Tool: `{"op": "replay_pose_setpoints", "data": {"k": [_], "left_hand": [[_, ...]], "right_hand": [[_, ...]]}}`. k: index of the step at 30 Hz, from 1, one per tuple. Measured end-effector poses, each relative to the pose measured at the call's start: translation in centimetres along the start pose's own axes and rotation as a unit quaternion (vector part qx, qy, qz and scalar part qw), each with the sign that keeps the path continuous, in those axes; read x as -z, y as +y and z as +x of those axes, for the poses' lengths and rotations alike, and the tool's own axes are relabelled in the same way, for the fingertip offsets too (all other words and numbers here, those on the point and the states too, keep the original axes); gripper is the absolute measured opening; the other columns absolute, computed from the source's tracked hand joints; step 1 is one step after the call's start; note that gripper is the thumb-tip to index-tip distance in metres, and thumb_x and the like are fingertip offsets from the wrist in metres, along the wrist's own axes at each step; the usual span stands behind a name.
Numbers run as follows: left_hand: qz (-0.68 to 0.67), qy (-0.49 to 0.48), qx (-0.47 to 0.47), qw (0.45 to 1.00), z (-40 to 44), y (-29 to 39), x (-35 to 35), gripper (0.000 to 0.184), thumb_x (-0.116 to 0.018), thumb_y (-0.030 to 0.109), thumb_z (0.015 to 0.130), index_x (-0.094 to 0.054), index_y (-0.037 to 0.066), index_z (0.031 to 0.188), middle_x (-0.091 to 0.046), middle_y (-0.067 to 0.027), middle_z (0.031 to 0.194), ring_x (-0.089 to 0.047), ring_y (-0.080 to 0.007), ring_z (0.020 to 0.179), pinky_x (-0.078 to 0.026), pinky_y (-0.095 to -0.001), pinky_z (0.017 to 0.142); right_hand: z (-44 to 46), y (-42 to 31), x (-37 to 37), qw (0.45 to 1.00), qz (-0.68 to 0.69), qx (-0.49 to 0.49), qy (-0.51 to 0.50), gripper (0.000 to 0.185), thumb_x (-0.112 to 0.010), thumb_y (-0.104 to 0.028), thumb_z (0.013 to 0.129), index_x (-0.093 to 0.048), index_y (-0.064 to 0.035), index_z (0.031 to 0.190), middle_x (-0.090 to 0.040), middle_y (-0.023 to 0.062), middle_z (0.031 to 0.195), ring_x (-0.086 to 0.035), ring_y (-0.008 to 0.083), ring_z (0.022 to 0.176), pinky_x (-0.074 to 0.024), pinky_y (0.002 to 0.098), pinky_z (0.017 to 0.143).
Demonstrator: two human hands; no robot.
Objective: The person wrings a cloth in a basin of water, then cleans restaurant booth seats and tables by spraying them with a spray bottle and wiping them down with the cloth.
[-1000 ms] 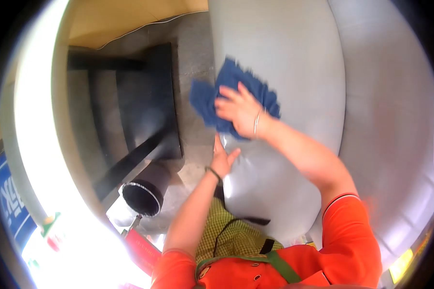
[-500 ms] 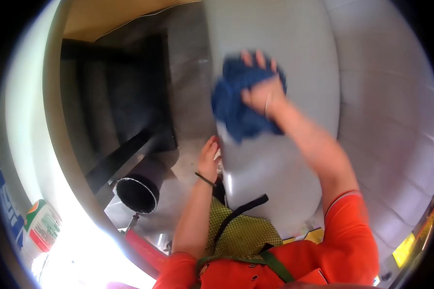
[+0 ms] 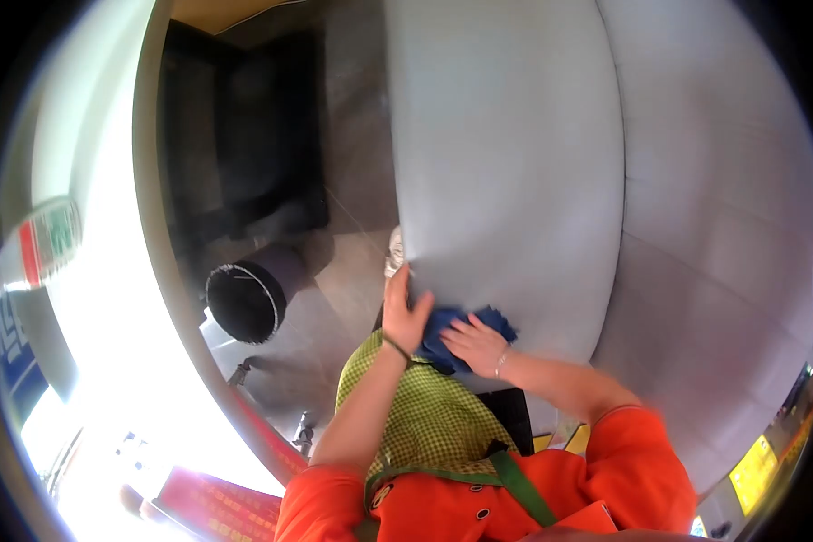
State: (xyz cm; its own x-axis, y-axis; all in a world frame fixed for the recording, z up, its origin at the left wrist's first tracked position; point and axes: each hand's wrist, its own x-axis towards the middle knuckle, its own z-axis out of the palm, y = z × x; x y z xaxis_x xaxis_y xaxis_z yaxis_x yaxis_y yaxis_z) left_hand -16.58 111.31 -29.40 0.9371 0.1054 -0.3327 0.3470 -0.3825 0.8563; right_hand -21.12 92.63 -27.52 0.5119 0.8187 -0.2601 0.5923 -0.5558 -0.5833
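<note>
Lying beneath the right hand (image 3: 479, 347), fingers (image 3: 458, 337) flat and extended: one blue cloth (image 3: 495, 321), on grey cushioned seat (image 3: 506, 181); left hand (image 3: 405, 318) just beside, fingers outstretched.

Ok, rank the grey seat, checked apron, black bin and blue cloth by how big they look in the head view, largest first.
1. Grey seat
2. Checked apron
3. Black bin
4. Blue cloth, counting only what shows; the right hand covers part of it.
</note>
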Motion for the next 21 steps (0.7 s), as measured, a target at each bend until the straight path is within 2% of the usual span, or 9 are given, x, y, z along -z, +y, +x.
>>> {"op": "replay_pose_setpoints", "data": {"k": [4,8,12,14,16,17,19,20,21], "left_hand": [[0.240,-0.097,-0.075,0.963,-11.5,-0.7,-0.6,0.066,-0.071,0.026,0.067,-0.043,0.010,0.125,-0.027,-0.0201,0.133,-0.030,-0.0402,0.119,-0.031,-0.0498,0.096],[0.247,-0.140,-0.114,0.952,-14.2,-0.4,-0.4,0.065,-0.070,0.024,0.068,-0.042,0.009,0.125,-0.028,-0.0201,0.132,-0.030,-0.0407,0.118,-0.030,-0.0501,0.097],[0.192,-0.081,-0.056,0.977,-12.9,-1.3,2.2,0.062,-0.066,0.018,0.070,-0.039,0.004,0.125,-0.032,-0.0212,0.129,-0.032,-0.0412,0.117,-0.029,-0.0492,0.097],[0.193,-0.081,-0.053,0.976,-13.0,-2.5,4.7,0.060,-0.064,0.015,0.071,-0.039,0.002,0.124,-0.036,-0.0214,0.127,-0.033,-0.0407,0.117,-0.028,-0.0490,0.097],[0.226,-0.064,-0.057,0.970,-13.5,-3.6,6.6,0.059,-0.063,0.012,0.070,-0.039,0.001,0.124,-0.037,-0.0212,0.127,-0.034,-0.0405,0.117,-0.028,-0.0489,0.097],[0.229,-0.055,-0.035,0.971,-14.0,-3.9,7.4,0.060,-0.062,0.012,0.071,-0.039,0.001,0.124,-0.038,-0.0212,0.127,-0.035,-0.0401,0.117,-0.028,-0.0481,0.097],[0.244,-0.037,-0.024,0.969,-15.5,-5.0,8.7,0.059,-0.061,0.012,0.071,-0.038,0.001,0.125,-0.039,-0.0210,0.127,-0.036,-0.0393,0.116,-0.028,-0.0478,0.097],[0.257,-0.019,-0.011,0.966,-16.2,-6.2,9.5,0.058,-0.060,0.011,0.072,-0.038,0.001,0.125,-0.039,-0.0209,0.126,-0.037,-0.0385,0.116,-0.028,-0.0474,0.097],[0.259,-0.021,-0.010,0.966,-17.2,-7.5,9.9,0.058,-0.060,0.011,0.072,-0.038,0.001,0.125,-0.039,-0.0209,0.126,-0.037,-0.0385,0.116,-0.028,-0.0474,0.097]], "right_hand": [[-7.8,0.1,-2.6,0.996,0.026,-0.085,-0.027,0.038,-0.047,-0.011,0.076,-0.052,-0.0071,0.113,-0.048,0.0059,0.117,-0.041,0.0247,0.115,-0.0313,0.0445,0.096],[-9.4,-3.9,0.1,0.970,-0.009,-0.209,0.124,0.038,-0.056,-0.020,0.074,-0.054,-0.0131,0.111,-0.047,0.0064,0.117,-0.041,0.0297,0.114,-0.0305,0.0520,0.093],[-8.2,-2.8,-3.5,0.979,0.034,-0.202,0.008,0.039,-0.055,-0.029,0.076,-0.053,-0.0226,0.115,-0.044,0.0077,0.126,-0.038,0.0307,0.117,-0.0305,0.0529,0.093],[-4.4,1.3,-1.8,0.982,-0.100,-0.159,0.004,0.040,-0.051,-0.028,0.077,-0.053,-0.0237,0.117,-0.041,0.0058,0.133,-0.032,0.0253,0.124,-0.0254,0.0499,0.099],[1.5,6.9,3.0,0.966,-0.140,-0.213,0.033,0.037,-0.048,-0.024,0.078,-0.053,-0.0158,0.114,-0.041,0.0080,0.133,-0.029,0.0257,0.127,-0.0239,0.0503,0.100],[4.7,10.7,5.8,0.928,-0.275,-0.225,0.114,0.035,-0.047,-0.021,0.079,-0.054,-0.0137,0.112,-0.046,0.0097,0.127,-0.034,0.0277,0.125,-0.0261,0.0504,0.099],[9.4,17.8,14.3,0.900,-0.275,-0.293,0.171,0.034,-0.046,-0.018,0.079,-0.053,-0.0120,0.112,-0.058,0.0127,0.108,-0.045,0.0308,0.113,-0.0333,0.0504,0.091],[10.1,21.7,17.1,0.906,-0.162,-0.279,0.273,0.037,-0.043,-0.017,0.082,-0.050,-0.0068,0.117,-0.058,0.0157,0.105,-0.041,0.0330,0.117,-0.0376,0.0442,0.089],[11.1,26.5,18.5,0.882,-0.165,-0.260,0.357,0.037,-0.046,-0.019,0.083,-0.050,-0.0063,0.117,-0.053,0.0152,0.116,-0.039,0.0352,0.118,-0.0394,0.0417,0.090]]}}
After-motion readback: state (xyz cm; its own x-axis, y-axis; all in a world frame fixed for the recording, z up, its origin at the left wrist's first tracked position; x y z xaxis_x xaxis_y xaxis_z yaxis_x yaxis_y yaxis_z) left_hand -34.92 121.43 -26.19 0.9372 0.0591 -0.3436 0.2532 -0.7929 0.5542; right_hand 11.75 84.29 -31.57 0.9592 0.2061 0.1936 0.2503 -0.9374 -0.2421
